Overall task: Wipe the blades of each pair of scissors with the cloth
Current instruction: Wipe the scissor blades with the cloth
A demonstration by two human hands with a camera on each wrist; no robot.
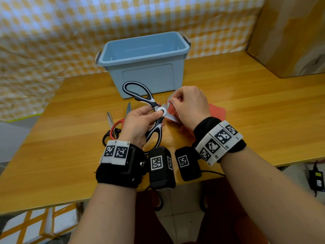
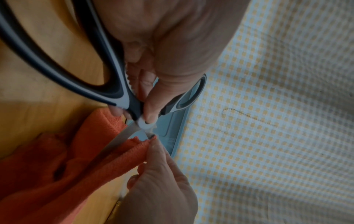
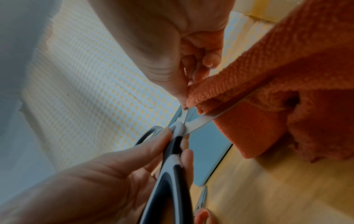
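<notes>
Large black-and-white kitchen scissors (image 1: 154,110) (image 2: 122,97) (image 3: 172,171) are held spread wide above the table. My left hand (image 1: 140,120) (image 2: 151,84) grips them near the white pivot, thumb on the pivot disc. My right hand (image 1: 188,106) (image 3: 184,72) pinches a fold of the orange cloth (image 1: 216,111) (image 2: 80,154) (image 3: 277,98) around one steel blade close to the pivot. The other blade (image 2: 114,142) (image 3: 201,121) runs along the cloth. Red-handled scissors (image 1: 117,127) and black-handled scissors (image 1: 110,127) lie on the table left of my left hand.
A light blue plastic bin (image 1: 146,62) stands open just behind the scissors. The wooden table (image 1: 263,110) runs right to a cardboard box (image 1: 290,36). A yellow checked sheet (image 1: 44,41) hangs behind. A black charger (image 1: 316,180) lies beyond the table's right front edge.
</notes>
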